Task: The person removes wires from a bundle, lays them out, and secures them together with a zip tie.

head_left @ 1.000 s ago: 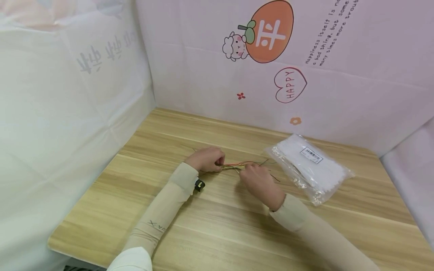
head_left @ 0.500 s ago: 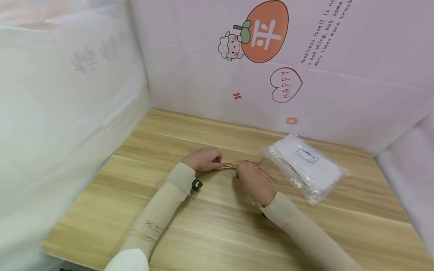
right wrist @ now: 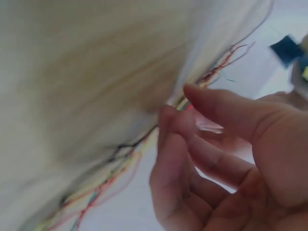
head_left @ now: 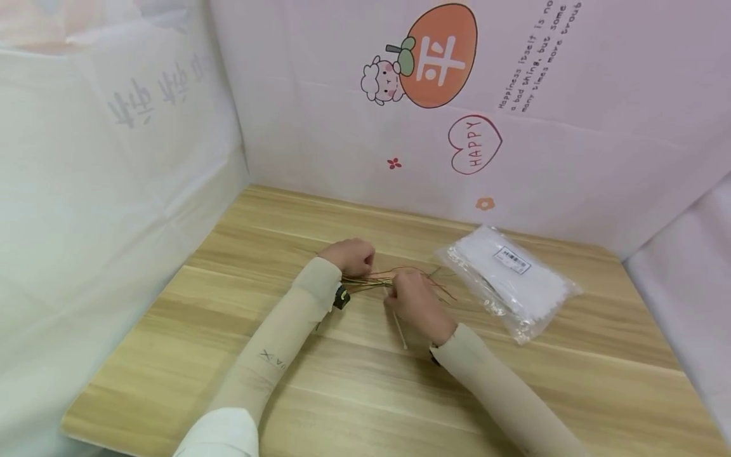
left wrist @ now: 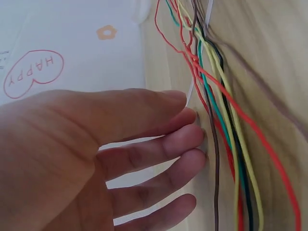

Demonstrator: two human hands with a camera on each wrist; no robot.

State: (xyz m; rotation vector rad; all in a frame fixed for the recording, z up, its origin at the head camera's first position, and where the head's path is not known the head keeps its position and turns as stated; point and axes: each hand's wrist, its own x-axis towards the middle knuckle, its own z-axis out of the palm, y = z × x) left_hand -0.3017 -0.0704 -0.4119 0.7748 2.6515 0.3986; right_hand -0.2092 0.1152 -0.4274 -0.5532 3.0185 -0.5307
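A loose bundle of thin red, yellow, green, black and brown wires (left wrist: 211,96) lies across the wooden table. My left hand (head_left: 353,257) is just beyond the bundle, its fingers loosely bent; in the left wrist view the fingertips (left wrist: 187,161) stand beside the wires, apart from them. With thumb and forefinger my right hand (head_left: 419,301) pinches a thin white cable tie (head_left: 401,330) at the bundle. One length of the tie points toward the table's near side. In the left wrist view the white strip crosses behind the wires and reaches my left thumb; its end is hidden.
A clear plastic bag (head_left: 508,279) with white contents and a barcode label lies right of the wires. Printed cloth (head_left: 320,127) hangs behind the table (head_left: 342,393), and white cloth (head_left: 114,254) at its left. Dark cameras (head_left: 341,296) sit at the wrists.
My left hand has let go of the wire bundle and moved up, away from it. The right hand has turned, bringing the cable tie's length into view. The whole scene shifts slightly left.
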